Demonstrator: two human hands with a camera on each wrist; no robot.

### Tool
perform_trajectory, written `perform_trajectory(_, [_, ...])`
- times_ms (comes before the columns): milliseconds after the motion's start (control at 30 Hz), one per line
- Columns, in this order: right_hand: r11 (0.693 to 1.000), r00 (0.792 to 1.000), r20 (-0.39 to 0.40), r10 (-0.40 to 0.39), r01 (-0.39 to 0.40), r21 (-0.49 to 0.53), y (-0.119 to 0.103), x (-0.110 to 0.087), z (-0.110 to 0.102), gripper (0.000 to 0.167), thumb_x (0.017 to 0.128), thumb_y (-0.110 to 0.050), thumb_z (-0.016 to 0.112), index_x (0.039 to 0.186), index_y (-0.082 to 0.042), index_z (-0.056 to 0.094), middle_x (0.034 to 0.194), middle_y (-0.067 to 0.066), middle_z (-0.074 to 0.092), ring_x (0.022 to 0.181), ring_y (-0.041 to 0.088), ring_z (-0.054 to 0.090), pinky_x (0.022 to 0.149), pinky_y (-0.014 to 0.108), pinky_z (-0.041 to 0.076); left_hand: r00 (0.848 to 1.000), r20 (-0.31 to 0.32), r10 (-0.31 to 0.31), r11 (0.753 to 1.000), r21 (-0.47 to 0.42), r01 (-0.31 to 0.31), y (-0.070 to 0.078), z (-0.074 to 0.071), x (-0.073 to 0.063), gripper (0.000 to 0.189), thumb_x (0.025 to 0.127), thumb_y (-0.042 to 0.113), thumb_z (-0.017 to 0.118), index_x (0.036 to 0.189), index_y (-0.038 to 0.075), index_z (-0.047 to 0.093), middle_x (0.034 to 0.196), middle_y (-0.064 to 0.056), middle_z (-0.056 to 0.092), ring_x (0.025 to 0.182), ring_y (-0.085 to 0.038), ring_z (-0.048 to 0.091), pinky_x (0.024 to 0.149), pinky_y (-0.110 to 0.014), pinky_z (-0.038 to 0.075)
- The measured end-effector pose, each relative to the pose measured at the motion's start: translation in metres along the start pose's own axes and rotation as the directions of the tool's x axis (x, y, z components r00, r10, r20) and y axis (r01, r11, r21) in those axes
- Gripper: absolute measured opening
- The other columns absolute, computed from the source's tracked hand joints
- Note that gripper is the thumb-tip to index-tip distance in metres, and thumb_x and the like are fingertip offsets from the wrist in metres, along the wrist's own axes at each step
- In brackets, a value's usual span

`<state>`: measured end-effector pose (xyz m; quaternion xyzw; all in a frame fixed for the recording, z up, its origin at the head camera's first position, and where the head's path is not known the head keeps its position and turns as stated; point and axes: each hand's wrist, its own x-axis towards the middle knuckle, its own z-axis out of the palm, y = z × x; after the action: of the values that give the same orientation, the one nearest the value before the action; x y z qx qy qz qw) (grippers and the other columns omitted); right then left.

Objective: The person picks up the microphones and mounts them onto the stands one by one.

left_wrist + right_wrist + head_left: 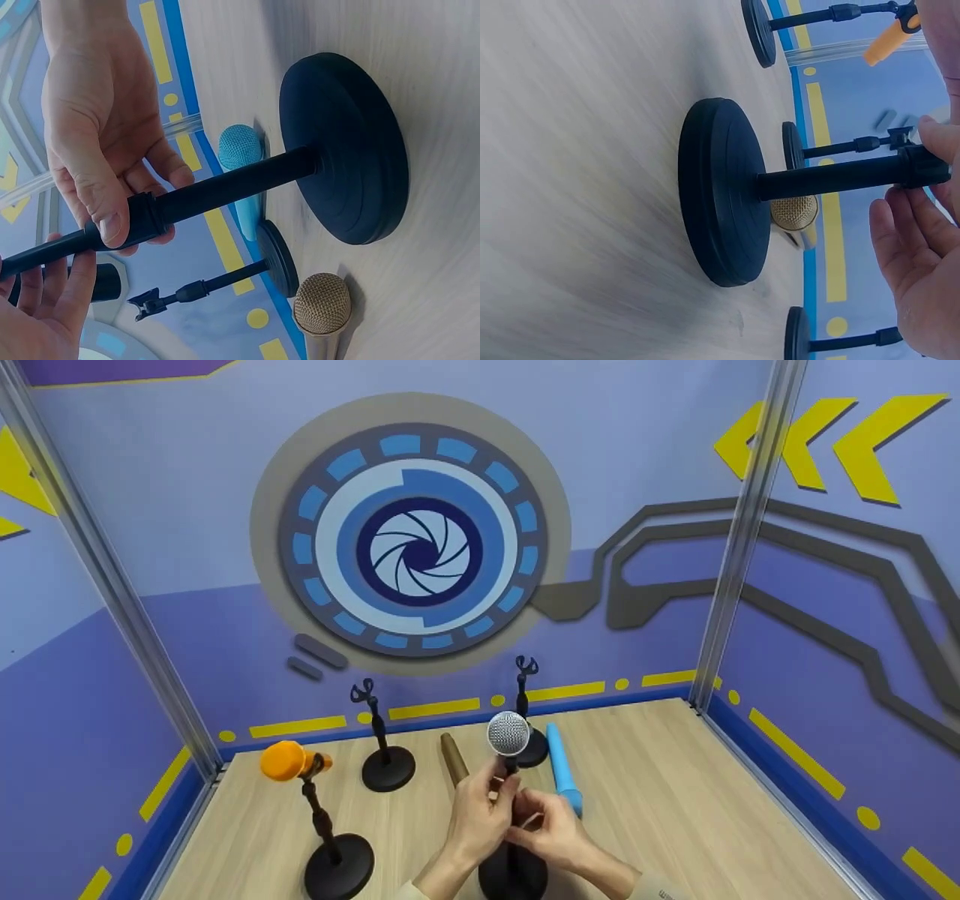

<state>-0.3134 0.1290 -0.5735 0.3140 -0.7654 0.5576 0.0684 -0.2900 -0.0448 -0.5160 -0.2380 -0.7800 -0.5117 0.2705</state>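
A black microphone stand [513, 874] with a round base stands at the front, topped by a microphone [508, 733] with a silver mesh head. My left hand [478, 816] holds the stand's upper rod just below that head. Lower down, my right hand [553, 831] pinches the collar [142, 217] of the stand between thumb and fingers. In the left wrist view, the dark end of the microphone handle [107, 282] shows beside my left fingers. The base [724, 191] rests on the table in the right wrist view.
An orange microphone [285, 761] sits in another stand [337, 866] at left. Behind are two stands with bare clips, one at left [388, 769] and one at right [534, 748]. A gold-brown microphone [453, 757] and a blue microphone [562, 769] lie on the wooden table [660, 795].
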Motion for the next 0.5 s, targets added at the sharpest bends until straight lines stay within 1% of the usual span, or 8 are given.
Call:
perform_trajectory(100, [1.0,1.0,0.005,-0.004,0.004,-0.02,0.0,0.0,0.0,0.019,0.092,-0.013,0.089,0.107,-0.01,0.078,0.095,0.013,0.084,0.084,0.002,0.077,0.07,0.03,0.065,1.0,0.019,-0.01,1.0,-0.022,0.01,0.0,-0.001,0.0,0.009,0.112,0.017,0.068,0.103,0.013,0.07,0.091,-0.006,0.078,0.081,-0.019,0.081,0.067,-0.029,0.065])
perform_trajectory(167, [0.999,1.0,0.011,-0.01,0.01,-0.041,0.001,0.0,0.0,0.019,0.093,-0.014,0.089,0.108,-0.012,0.078,0.095,0.012,0.085,0.083,0.002,0.077,0.07,0.031,0.066,0.999,0.033,-0.014,1.0,-0.027,0.015,-0.001,-0.003,0.0,0.011,0.113,0.018,0.068,0.103,0.014,0.07,0.092,-0.006,0.079,0.082,-0.019,0.081,0.068,-0.028,0.065])
perform_trajectory(233, [0.998,1.0,0.016,-0.017,0.018,-0.068,0.001,-0.001,0.0,0.018,0.094,-0.016,0.089,0.108,-0.014,0.078,0.095,0.009,0.085,0.083,0.002,0.077,0.07,0.033,0.066,0.999,0.043,-0.002,1.0,-0.023,0.003,-0.002,-0.004,-0.001,0.013,0.114,0.02,0.067,0.102,0.014,0.07,0.092,-0.006,0.079,0.083,-0.017,0.081,0.068,-0.025,0.064])
perform_trajectory(333, [0.994,0.999,0.024,-0.038,0.04,-0.101,0.003,-0.003,0.0,0.016,0.095,-0.015,0.087,0.109,-0.017,0.079,0.094,0.007,0.085,0.082,0.001,0.077,0.068,0.033,0.066,0.998,0.05,0.045,0.998,0.031,-0.046,-0.005,-0.005,-0.004,0.013,0.113,0.02,0.068,0.102,0.015,0.071,0.091,-0.003,0.078,0.084,-0.01,0.079,0.068,-0.019,0.062])
perform_trajectory(433, [0.991,0.998,0.026,-0.062,0.065,-0.121,0.004,-0.005,0.0,0.015,0.095,-0.014,0.086,0.109,-0.016,0.079,0.093,0.007,0.084,0.082,0.001,0.076,0.065,0.031,0.065,0.993,0.05,0.103,0.989,0.105,-0.108,-0.009,-0.006,-0.007,0.01,0.112,0.019,0.069,0.103,0.015,0.071,0.09,0.0,0.076,0.085,-0.004,0.076,0.068,-0.017,0.061])
perform_trajectory(500, [0.988,0.997,0.026,-0.075,0.078,-0.13,0.005,-0.006,0.0,0.015,0.096,-0.014,0.085,0.109,-0.016,0.079,0.092,0.007,0.084,0.081,0.001,0.076,0.064,0.03,0.064,0.991,0.056,0.121,0.98,0.151,-0.129,-0.011,-0.007,-0.009,0.009,0.111,0.019,0.07,0.104,0.016,0.071,0.09,0.001,0.075,0.084,-0.002,0.074,0.068,-0.017,0.06])
